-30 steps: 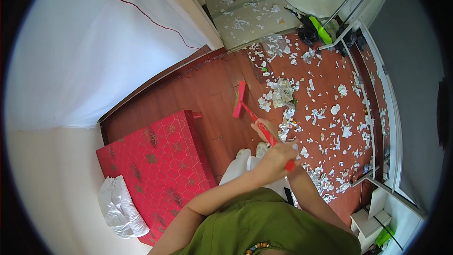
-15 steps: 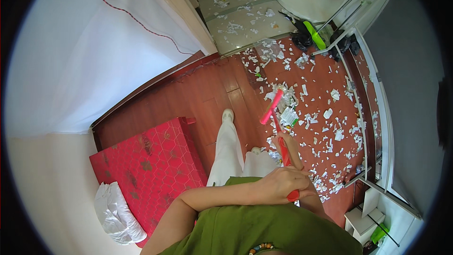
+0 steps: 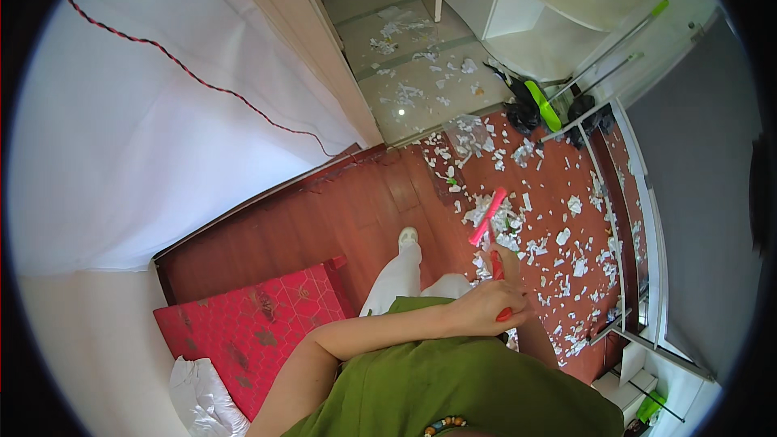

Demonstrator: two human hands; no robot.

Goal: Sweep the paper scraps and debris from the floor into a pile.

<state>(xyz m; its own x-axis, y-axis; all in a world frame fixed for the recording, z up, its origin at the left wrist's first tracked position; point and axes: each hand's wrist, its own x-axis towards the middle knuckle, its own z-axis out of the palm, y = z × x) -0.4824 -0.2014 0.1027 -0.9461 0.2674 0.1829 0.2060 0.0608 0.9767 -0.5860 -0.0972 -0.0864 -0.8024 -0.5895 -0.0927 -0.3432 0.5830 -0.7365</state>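
Both my hands are closed around the red handle [image 3: 497, 265] of a broom. My left hand [image 3: 484, 308] grips it near its top end, the left forearm crossing in front of my green top. Farther down the handle, my right hand [image 3: 509, 264] is wrapped round it. The broom's pink head [image 3: 488, 217] is over a heap of white paper scraps [image 3: 508, 224] on the red-brown floor; whether it touches the floor I cannot tell. Its bristles are not distinguishable. Loose paper bits [image 3: 564, 236] lie scattered around and to the right of it.
A red patterned mattress-like block [image 3: 267, 307] with a white pillow-like bundle [image 3: 201, 392] lies at left. A green dustpan [image 3: 542, 107] and black bags [image 3: 522, 117] stand at the far right. A metal frame [image 3: 613, 218] edges the right side. Beyond the threshold, paper litters pale tiles [image 3: 413, 61].
The view has tilted, so the room sits lower in the picture. The broom's head has shifted right across the paper heap. Both hands keep their grip on the handle.
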